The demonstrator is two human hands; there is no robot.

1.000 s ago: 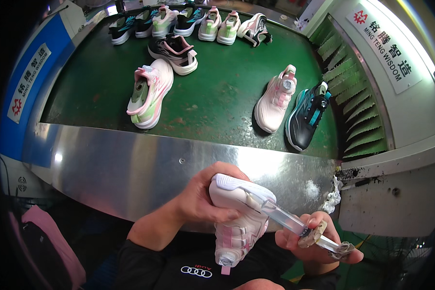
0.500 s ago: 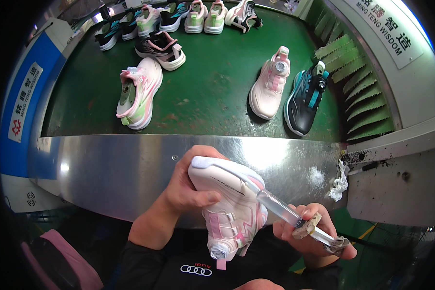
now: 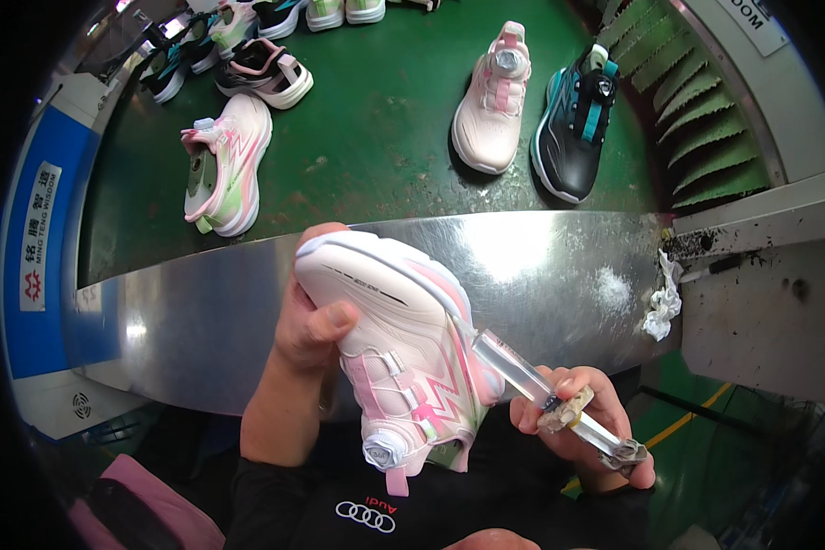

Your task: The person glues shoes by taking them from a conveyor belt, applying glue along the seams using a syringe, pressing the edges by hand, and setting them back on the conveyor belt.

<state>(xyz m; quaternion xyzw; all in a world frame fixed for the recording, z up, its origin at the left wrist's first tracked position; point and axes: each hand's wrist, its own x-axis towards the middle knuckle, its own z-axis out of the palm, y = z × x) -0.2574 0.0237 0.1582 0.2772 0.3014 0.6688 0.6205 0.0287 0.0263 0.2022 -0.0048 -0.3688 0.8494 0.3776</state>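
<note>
My left hand [image 3: 316, 321] is closed around the toe end of a pale pink sneaker [image 3: 394, 316], the thumb pressed on its upper. The shoe is tilted on its side, with its white sole edge up and its dial and pink pull tab toward me. In my right hand [image 3: 582, 422] is a clear syringe [image 3: 513, 367], gripped by fingers around its grimy, wrapped back end. Its thin tip meets, or nearly meets, the seam between sole and upper at the middle of the shoe. Whether anything flows from the tip cannot be made out.
A metal ledge [image 3: 385, 240] fronts the green belt [image 3: 367, 137]. On the belt stand a pink sneaker [image 3: 493, 115], a black-and-teal one [image 3: 570, 137], a pink-and-green one [image 3: 229, 165] and several others farther back. Crumpled white tissue [image 3: 663, 298] lies on the ledge's right; green flaps [image 3: 706, 119] hang beyond.
The view has shifted, so the belt and its shoes sit higher in the picture. The held sneaker has turned slightly, showing more of its side, and the syringe tip stays at the sole seam.
</note>
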